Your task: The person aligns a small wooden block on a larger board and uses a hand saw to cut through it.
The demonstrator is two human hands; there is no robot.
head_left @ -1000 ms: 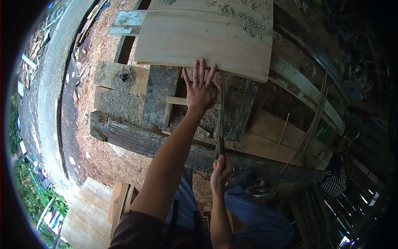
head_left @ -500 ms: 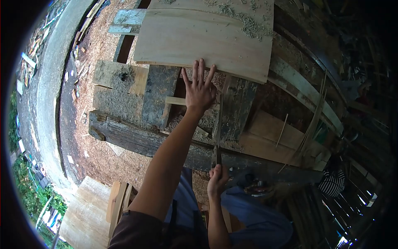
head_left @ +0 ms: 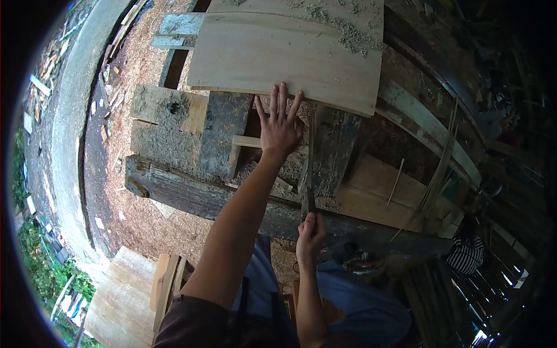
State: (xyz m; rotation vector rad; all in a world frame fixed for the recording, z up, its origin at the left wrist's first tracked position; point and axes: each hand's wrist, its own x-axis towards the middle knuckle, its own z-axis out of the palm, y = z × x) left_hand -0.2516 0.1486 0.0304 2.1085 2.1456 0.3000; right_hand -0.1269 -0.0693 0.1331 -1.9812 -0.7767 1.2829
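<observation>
A wide, pale wooden board point(head_left: 278, 49) lies across a rough timber bench at the top of the view. My left hand point(head_left: 281, 127) is open, fingers spread, its fingertips on the board's near edge. Below and to the right, my right hand point(head_left: 311, 232) is closed around the handle of a handsaw point(head_left: 310, 168). The blade is seen almost edge-on, pointing away from me, and its far end reaches the board's near edge. Its teeth cannot be made out. A thin wooden strip point(head_left: 248, 141) lies under my left wrist.
A thick weathered beam point(head_left: 180, 182) runs along the bench's near side. Wood shavings point(head_left: 351, 37) are scattered on the board, and sawdust covers the ground point(head_left: 168, 232). Sheets and boards point(head_left: 125, 296) lean at lower left. Long pale planks point(head_left: 429, 127) extend on the right.
My right hand has pushed forward, away from me, and slightly right, carrying the handsaw with it. My left hand and the board stay in place.
</observation>
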